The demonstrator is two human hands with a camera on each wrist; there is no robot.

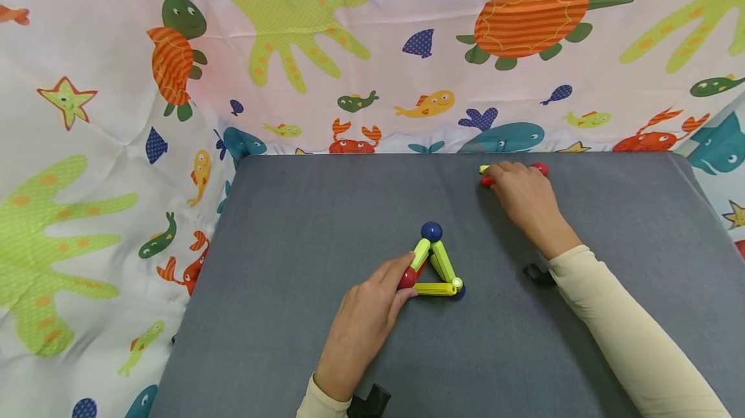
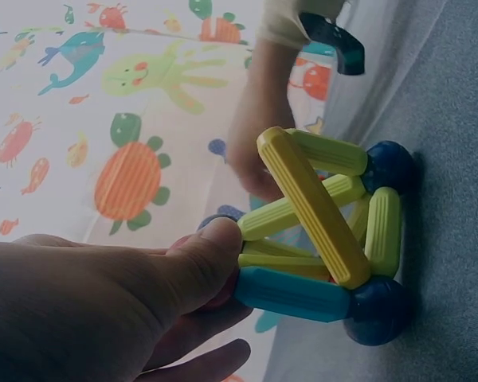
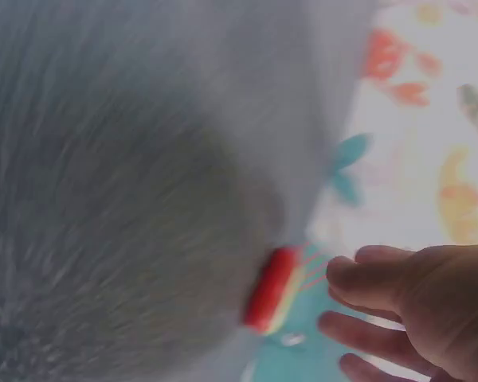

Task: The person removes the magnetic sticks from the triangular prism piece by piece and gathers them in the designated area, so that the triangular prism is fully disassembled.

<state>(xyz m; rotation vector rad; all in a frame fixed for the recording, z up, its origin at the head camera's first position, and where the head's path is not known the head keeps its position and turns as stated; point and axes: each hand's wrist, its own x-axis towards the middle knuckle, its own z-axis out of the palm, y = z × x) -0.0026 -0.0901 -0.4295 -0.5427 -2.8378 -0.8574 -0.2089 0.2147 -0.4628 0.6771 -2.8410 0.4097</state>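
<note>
My left hand (image 1: 363, 321) pinches a red ball (image 1: 408, 277) at one corner of a frame built from magnetic sticks and balls. Lime sticks (image 1: 444, 261), a yellow stick (image 2: 315, 211) and a blue stick (image 2: 293, 294) join at dark blue balls (image 1: 431, 231), two of which sit low by the cloth in the left wrist view. At the far edge, my right hand (image 1: 528, 201) reaches over loose pieces with its fingers extended. A red stick (image 3: 272, 288) with a lime one beside it lies just off its fingertips; another red ball (image 1: 541, 169) shows past the knuckles.
A grey cloth-covered table (image 1: 302, 230) lies under everything. Behind and to the left hangs a white curtain (image 1: 221, 120) printed with sea animals, meeting the table's far edge. Black straps (image 1: 369, 402) are on both wrists.
</note>
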